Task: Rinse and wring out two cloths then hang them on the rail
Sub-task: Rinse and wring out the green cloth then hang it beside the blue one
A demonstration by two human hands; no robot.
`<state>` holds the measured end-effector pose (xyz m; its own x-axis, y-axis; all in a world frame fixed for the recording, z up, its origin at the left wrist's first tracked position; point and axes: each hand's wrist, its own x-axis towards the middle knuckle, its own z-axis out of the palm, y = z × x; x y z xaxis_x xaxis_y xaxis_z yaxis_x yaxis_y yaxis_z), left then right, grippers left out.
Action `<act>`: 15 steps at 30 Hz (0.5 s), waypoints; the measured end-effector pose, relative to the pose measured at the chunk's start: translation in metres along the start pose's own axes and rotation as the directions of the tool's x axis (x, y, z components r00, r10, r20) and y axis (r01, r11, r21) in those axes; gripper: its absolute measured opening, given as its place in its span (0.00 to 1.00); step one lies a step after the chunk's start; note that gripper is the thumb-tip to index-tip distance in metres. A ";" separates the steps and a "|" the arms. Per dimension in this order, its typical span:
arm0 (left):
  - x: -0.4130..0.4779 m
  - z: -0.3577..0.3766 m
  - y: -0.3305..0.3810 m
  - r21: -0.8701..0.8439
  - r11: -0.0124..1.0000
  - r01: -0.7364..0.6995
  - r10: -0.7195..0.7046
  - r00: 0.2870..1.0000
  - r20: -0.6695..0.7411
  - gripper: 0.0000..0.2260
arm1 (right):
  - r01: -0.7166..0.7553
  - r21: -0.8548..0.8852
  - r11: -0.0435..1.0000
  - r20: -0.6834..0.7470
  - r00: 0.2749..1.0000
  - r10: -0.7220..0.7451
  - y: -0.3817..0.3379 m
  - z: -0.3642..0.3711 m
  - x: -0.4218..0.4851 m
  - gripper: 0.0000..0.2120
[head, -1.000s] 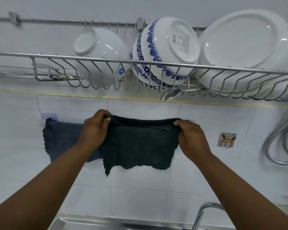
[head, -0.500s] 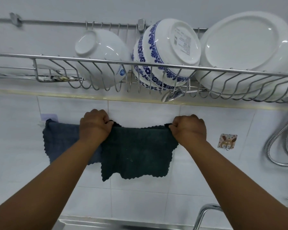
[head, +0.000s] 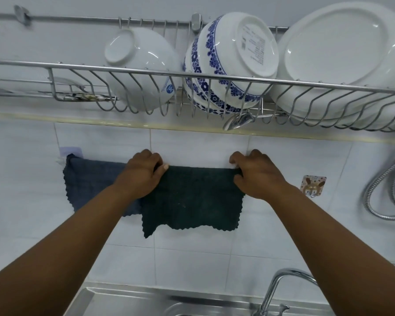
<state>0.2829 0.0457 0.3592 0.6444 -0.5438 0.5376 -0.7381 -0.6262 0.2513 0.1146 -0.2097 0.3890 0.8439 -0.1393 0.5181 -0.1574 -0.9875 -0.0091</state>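
Dark green scalloped-edge cloth (head: pixel 192 199) hangs flat against the white tiled wall (head: pixel 283 224), its top corners under the left hand (head: pixel 144 173) and right hand (head: pixel 255 173), each grip curled onto it. Beyond the left grip hangs the grey-blue cloth (head: pixel 89 181).

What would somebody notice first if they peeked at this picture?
Two hands, the left hand and the right hand, spread a dark green cloth against the tiled wall, partly overlapping a grey-blue cloth on its left. Above, a blue-flowered bowl sits tipped in a wire rack.
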 end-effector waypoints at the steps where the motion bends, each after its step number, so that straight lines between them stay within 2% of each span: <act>1: -0.001 0.001 -0.003 -0.002 1.000 -0.025 0.024 0.997 -0.070 0.11 | 0.036 0.012 0.999 -0.074 0.997 -0.035 0.004 0.000 0.000 0.17; 3: -0.003 0.000 -0.008 0.016 0.999 -0.041 0.043 0.983 -0.178 0.09 | 0.071 -0.035 0.997 -0.192 0.978 -0.076 0.011 0.000 -0.004 0.13; 4: -0.004 0.000 -0.009 0.048 0.998 -0.047 0.056 0.979 -0.198 0.09 | 0.060 -0.066 0.996 -0.191 0.979 -0.071 0.012 0.000 -0.005 0.12; 8: -0.010 -0.001 -0.014 0.084 0.992 -0.098 0.111 0.977 -0.181 0.08 | 0.038 -0.140 0.989 -0.097 0.994 -0.052 0.015 0.004 -0.007 0.11; 12: -0.016 -0.001 -0.013 0.104 0.989 -0.108 0.126 0.975 -0.184 0.10 | 0.014 -0.137 0.991 -0.235 0.971 -0.046 0.019 0.006 -0.013 0.08; 15: -0.024 0.000 -0.010 0.114 0.988 -0.103 0.124 0.973 -0.194 0.12 | -0.008 -0.130 0.991 -0.184 0.983 -0.017 0.018 0.006 -0.021 0.07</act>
<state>0.2750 0.0651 0.3433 0.4971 -0.4986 0.7101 -0.7729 -0.6264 0.1012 0.0974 -0.2253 0.3726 0.7376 -0.1069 0.6667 -0.2291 -0.9684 0.0983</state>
